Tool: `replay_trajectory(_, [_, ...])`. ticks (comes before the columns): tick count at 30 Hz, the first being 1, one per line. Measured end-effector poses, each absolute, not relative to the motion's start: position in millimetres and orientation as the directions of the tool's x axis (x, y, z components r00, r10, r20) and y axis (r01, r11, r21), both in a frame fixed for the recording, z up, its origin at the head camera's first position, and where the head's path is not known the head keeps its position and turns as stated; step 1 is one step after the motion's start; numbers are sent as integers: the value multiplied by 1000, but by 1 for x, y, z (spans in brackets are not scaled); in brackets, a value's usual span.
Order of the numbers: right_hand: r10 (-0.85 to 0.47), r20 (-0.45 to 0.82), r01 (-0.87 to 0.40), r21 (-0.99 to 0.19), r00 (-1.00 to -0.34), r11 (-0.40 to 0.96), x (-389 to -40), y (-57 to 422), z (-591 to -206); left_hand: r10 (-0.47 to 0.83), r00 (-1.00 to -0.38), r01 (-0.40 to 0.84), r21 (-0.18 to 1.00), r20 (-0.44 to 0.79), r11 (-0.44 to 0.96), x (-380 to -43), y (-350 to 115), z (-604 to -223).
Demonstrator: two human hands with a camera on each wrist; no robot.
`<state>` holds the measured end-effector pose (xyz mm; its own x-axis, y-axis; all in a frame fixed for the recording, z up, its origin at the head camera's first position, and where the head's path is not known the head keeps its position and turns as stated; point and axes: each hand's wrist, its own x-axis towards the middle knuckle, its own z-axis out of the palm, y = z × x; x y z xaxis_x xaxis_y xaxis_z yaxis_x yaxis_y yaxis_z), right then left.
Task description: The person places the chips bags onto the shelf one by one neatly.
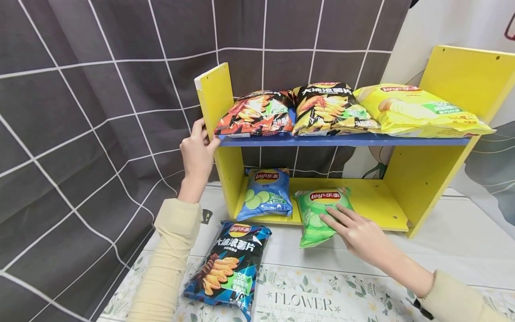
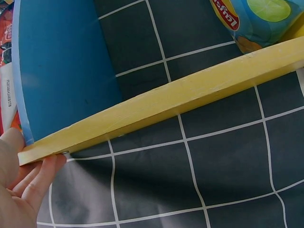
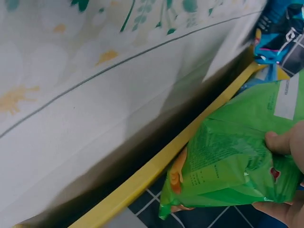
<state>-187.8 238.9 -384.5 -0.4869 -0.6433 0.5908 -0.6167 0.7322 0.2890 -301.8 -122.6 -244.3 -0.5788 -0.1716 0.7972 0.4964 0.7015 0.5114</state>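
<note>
My left hand (image 1: 198,151) grips the front edge of the left side panel (image 1: 226,154) of a yellow and blue shelf, level with the blue board (image 1: 342,141). In the left wrist view the thumb lies on one side of that edge, the fingers on the other. My right hand (image 1: 359,233) holds a green bag of Lay's chips (image 1: 315,219) at the front of the lower level, fingers over its face and thumb (image 3: 280,142) on its back. The bag tilts, its lower end jutting past the shelf's front edge. Left of it, a blue chip bag (image 1: 265,194) leans inside the shelf.
On the upper board stand a red chip bag (image 1: 257,114), a black and gold one (image 1: 331,109) and a yellow one (image 1: 418,109). A black and blue chip bag (image 1: 231,268) lies on the flowered tablecloth (image 1: 322,299) in front. Dark checked cloth (image 1: 100,112) hangs behind and left.
</note>
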Motion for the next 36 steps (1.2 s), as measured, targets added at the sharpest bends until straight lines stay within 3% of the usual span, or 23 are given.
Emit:
replay_trajectory(11, [-691,530,-587,385,-491,712,-207,241,-397,-172,-587,498,521,791,693,-302,-122,-245])
replay_trajectory(20, [-660,528,-583,335,-535,740,-211,246,-405,-174,-596,498,531,784,686,-302,-123,-244])
replay_trajectory(27, [-638,528,-567,316,-561,760,-221,245,-409,-167,-568,499,498,806,709,-303,-123,-245])
replay_trajectory(36, [-598,447,-530,281,-665,800,-237,243,-409,-161,-564,508,494,810,706,-304,-124,-246])
